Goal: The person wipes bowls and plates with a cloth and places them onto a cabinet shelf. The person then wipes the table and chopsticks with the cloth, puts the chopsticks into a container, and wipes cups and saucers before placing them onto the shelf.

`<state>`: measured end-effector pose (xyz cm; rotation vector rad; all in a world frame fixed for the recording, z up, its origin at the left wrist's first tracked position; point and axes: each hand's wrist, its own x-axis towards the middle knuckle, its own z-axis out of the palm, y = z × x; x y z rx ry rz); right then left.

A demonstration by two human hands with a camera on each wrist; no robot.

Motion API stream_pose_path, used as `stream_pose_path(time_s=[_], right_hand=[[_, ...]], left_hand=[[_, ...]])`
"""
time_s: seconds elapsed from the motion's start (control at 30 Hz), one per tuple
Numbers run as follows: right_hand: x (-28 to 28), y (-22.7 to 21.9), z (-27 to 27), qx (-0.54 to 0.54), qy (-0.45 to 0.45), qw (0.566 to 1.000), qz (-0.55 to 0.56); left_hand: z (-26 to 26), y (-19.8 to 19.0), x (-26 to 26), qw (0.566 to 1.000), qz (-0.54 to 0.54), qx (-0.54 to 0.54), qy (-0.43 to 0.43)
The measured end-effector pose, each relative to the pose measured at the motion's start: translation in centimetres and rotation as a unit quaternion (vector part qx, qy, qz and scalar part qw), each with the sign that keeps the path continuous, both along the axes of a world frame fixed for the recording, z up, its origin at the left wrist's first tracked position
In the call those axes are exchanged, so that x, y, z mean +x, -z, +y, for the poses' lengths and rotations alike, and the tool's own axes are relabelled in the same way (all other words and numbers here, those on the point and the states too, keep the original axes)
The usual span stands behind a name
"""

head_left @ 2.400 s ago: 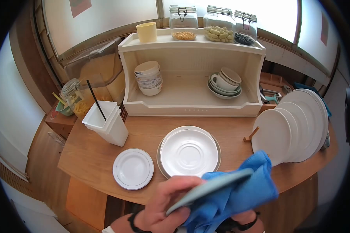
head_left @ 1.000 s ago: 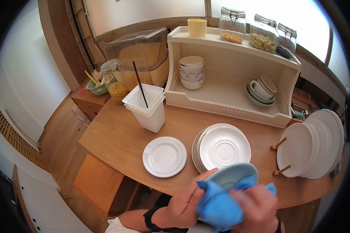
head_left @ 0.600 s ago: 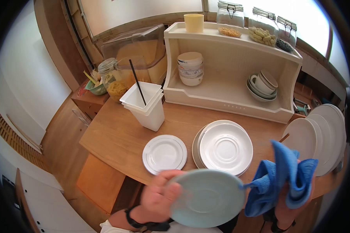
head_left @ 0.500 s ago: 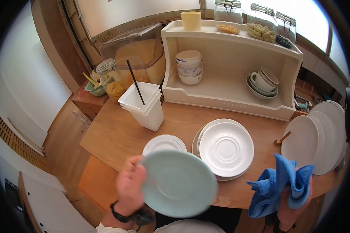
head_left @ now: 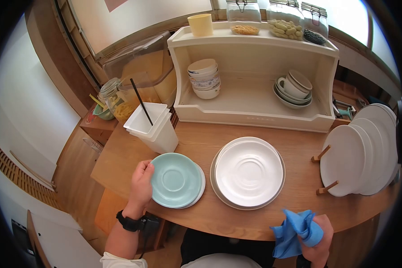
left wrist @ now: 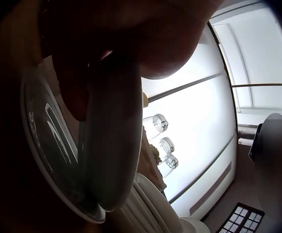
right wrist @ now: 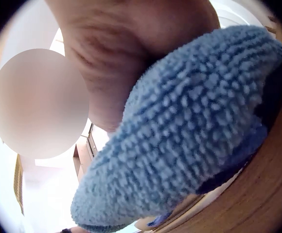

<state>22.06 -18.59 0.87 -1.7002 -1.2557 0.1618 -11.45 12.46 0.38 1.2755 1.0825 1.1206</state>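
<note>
Gripping saucer (head_left: 177,180) near tubs (head_left: 163,136) with black stick (head_left: 142,102)

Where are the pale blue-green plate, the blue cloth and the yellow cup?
Pale blue-green plate (head_left: 173,180): head view, on its sunken centre.
Blue cloth (right wrist: 180,126): right wrist view, on its nubbly middle.
Yellow cup (head_left: 200,25): head view, on its outer side wall.
</note>
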Motion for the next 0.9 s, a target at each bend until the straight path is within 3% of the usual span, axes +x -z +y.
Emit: stream_pose_path(time_s=[0.2, 0.37, 0.57, 0.9], right_hand=[[0.6, 0.9, 0.8, 0.015, -0.04, 0.995, -0.088], [0.1, 0.5, 1.2, 0.01, -0.041, 0.995, -0.085], [0.0, 0.5, 1.1, 0.005, -0.039, 0.995, -0.092], [0.0, 0.6, 1.2, 0.004, -0.041, 0.993, -0.107]], left_hand=[[0.5, 1.0, -0.3, 0.999, 0.033, 0.001, -0.003], [0.8, 1.2, -0.6, 0.984, 0.168, 0.058, 0.001], [2.2, 3.3, -1.5, 0.98, 0.182, 0.075, -0.005], [2.1, 3.3, -1.5, 0.974, 0.213, 0.081, 0.021]])
